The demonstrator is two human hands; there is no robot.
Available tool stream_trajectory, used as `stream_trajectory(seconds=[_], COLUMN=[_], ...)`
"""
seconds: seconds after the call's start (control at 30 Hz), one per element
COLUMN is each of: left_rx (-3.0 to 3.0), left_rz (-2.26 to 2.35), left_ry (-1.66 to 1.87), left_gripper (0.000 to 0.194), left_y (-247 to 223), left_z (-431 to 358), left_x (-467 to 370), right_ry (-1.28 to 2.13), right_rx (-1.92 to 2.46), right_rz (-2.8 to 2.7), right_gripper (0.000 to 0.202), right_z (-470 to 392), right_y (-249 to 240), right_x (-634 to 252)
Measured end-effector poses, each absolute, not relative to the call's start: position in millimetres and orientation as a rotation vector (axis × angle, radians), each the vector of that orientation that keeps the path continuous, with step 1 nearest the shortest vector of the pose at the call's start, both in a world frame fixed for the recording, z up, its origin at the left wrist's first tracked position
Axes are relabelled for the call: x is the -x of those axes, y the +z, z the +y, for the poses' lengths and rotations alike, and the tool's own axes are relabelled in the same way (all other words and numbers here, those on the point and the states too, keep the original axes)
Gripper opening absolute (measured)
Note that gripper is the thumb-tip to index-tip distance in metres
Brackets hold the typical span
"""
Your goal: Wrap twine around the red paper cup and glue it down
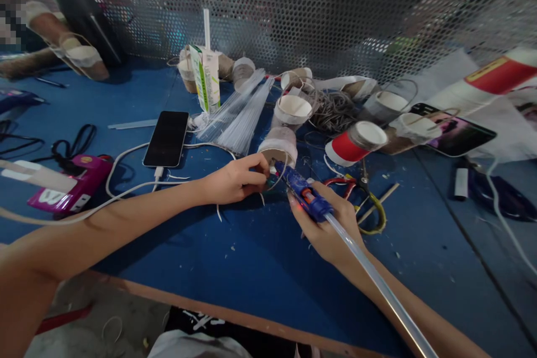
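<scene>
My right hand [325, 218] is wrapped round a blue glue gun [306, 193], and a long clear glue stick [377, 277] runs out of its back end. The gun's nozzle points at the open mouth of a whitish cardboard tube [280, 142] lying on the blue table [201, 268]. Thumb and fingers of my left hand [241, 179] are pinched together at the tube's rim, beside a thin wire loop; what they hold is too small to make out. Another pale tube [293, 109] is just behind.
A black phone [168, 139] with a white cable and a magenta power strip [73, 184] are at the left. Clear glue sticks [241, 123] and a drink carton [205, 78] are behind. Scissors [373, 215] and a red-banded tube [354, 144] lie right. Perforated metal [268, 5] borders the back.
</scene>
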State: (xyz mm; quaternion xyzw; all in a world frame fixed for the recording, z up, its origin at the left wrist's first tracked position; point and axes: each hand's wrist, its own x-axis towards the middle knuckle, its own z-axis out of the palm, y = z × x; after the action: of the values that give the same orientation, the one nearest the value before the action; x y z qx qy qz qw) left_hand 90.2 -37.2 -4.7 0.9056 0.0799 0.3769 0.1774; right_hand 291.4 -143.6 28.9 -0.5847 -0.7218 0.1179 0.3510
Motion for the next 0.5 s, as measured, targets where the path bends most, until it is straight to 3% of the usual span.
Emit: stream_trajectory(seconds=[0.5], left_rx=[-2.582], left_rz=[0.245], left_ry=[1.072], left_gripper=[0.018], left_y=[-4.2], left_z=[-38.1], left_x=[-89.8], right_ry=[0.502], right_rx=[1.614], right_rz=[-1.782], right_gripper=[0.022], right_z=[-145.1], right_y=[27.2], right_x=[-300.7])
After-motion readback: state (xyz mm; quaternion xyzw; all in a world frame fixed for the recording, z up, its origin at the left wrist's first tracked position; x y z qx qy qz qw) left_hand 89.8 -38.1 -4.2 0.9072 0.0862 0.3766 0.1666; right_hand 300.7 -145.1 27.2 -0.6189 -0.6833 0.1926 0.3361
